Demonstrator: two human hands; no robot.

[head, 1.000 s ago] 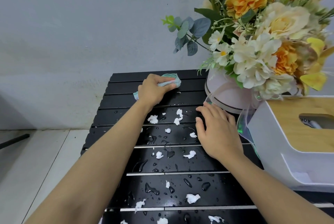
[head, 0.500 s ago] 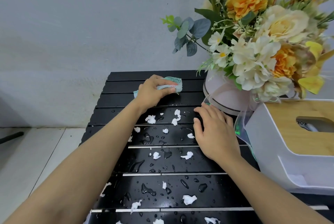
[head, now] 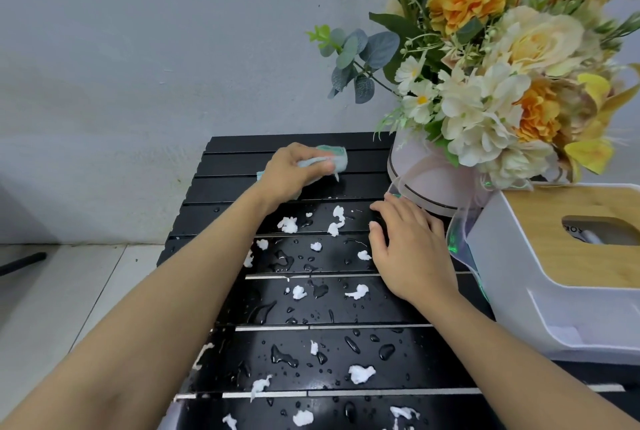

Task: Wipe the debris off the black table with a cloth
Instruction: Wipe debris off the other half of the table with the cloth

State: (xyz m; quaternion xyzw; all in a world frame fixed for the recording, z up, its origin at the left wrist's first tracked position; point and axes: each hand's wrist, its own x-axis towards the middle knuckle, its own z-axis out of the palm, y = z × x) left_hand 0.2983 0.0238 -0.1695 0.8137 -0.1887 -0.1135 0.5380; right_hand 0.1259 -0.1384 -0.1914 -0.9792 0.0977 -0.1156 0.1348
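Observation:
The black slatted table carries several white paper scraps and water drops across its middle and near slats. My left hand is shut on a crumpled pale green cloth, pressed on the far slats of the table. Most of the cloth is hidden under the fingers. My right hand lies flat on the table with fingers apart, holding nothing, just right of the scraps.
A white round box of flowers stands at the table's far right, its blooms overhanging. A white tissue box with a wooden lid sits to the right of my right hand. Tiled floor lies left of the table; a wall is behind.
My left hand with the cloth has slid slightly toward me across the far slats. The right hand has stayed flat in place.

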